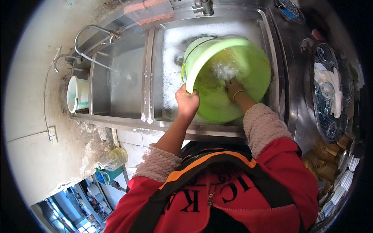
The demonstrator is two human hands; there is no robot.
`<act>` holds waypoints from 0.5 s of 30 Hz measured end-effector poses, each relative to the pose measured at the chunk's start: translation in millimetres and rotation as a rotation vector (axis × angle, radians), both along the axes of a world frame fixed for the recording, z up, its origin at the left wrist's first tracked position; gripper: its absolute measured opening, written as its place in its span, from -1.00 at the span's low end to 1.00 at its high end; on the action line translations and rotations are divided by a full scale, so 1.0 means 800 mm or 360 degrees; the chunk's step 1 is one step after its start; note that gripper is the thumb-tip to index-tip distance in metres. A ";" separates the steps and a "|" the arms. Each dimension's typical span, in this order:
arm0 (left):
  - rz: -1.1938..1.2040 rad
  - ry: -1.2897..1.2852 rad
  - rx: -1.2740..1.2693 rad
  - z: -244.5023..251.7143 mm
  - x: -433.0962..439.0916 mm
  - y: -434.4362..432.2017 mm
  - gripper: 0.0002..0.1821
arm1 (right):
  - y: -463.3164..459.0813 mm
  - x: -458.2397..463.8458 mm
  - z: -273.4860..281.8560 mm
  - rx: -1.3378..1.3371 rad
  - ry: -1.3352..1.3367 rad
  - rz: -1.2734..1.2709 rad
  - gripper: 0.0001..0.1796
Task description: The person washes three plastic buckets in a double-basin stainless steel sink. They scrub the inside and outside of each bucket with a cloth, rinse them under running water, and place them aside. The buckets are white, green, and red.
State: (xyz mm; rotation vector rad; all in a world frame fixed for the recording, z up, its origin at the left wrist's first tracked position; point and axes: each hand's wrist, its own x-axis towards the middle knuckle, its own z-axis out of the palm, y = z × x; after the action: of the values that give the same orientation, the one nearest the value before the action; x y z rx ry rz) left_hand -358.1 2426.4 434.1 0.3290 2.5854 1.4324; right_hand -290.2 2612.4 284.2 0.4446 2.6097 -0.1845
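My left hand [187, 100] grips the rim of a large light-green plastic bucket [253, 84], which lies tilted in the right-hand steel sink basin with its mouth towards me. Inside the bucket is my right hand [233, 87], with a thin bracelet at its wrist; its fingers are partly hidden by foam and blur, so whether they hold anything cannot be told. White suds [172, 70] and dark water lie around the bucket in the basin. A wire handle crosses the bucket's outer side.
Water runs from a curved faucet [87, 27] into the left basin [125, 102]. A white bucket [78, 94] stands at the far left. A second faucet [206, 8] rises behind the suds. On the right counter sits a round tray [317, 116] with glassware and a cloth.
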 end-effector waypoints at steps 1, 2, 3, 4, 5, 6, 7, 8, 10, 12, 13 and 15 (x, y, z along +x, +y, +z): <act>0.0030 0.0013 0.0171 -0.009 -0.002 -0.002 -0.85 | -0.009 -0.005 -0.006 -0.0145 0.0075 0.0052 -0.45; 0.0090 0.0020 0.0332 -0.020 -0.004 -0.001 -0.85 | -0.025 -0.016 -0.010 -0.0304 0.0056 0.0015 -0.43; 0.0154 -0.0018 0.0472 -0.030 -0.006 -0.002 -0.86 | -0.037 -0.026 -0.011 -0.0511 0.0060 -0.0044 -0.41; 0.0162 -0.0016 0.0458 -0.037 -0.010 -0.008 -0.86 | -0.050 -0.036 -0.009 -0.0739 0.0074 -0.0120 -0.39; 0.0170 -0.0055 0.0430 -0.043 -0.016 -0.014 -0.86 | -0.060 -0.046 -0.006 -0.0981 0.0086 -0.0211 -0.36; 0.0179 -0.0078 0.0424 -0.047 -0.021 -0.018 -0.85 | -0.063 -0.055 0.000 -0.1197 0.0086 -0.0316 -0.33; 0.0187 -0.0125 0.0513 -0.049 -0.024 -0.024 -0.85 | -0.066 -0.063 0.006 -0.1354 0.0062 -0.0414 -0.30; 0.0203 -0.0159 0.0614 -0.049 -0.025 -0.032 -0.85 | -0.062 -0.070 0.012 -0.1498 0.0054 -0.0438 -0.27; 0.0210 -0.0128 0.0625 -0.050 -0.026 -0.044 -0.83 | -0.055 -0.085 0.018 -0.0984 -0.0104 -0.0499 -0.20; 0.0144 -0.0077 0.0370 -0.055 -0.020 -0.053 -0.80 | -0.052 -0.101 0.012 -0.0123 0.0056 -0.0455 -0.07; 0.0112 0.0014 0.0296 -0.061 -0.018 -0.058 -0.79 | -0.052 -0.110 0.006 -0.0111 0.0019 -0.0355 -0.11; 0.0106 0.0077 0.0669 -0.081 -0.012 -0.060 -0.70 | -0.067 -0.130 -0.010 -0.0385 0.0004 -0.0195 -0.19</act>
State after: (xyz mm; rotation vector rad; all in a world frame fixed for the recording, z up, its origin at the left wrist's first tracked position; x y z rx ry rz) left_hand -368.1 2378.3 369.5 0.3348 2.3302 2.0133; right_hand -393.8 2558.9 276.5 0.5164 2.5214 -0.5348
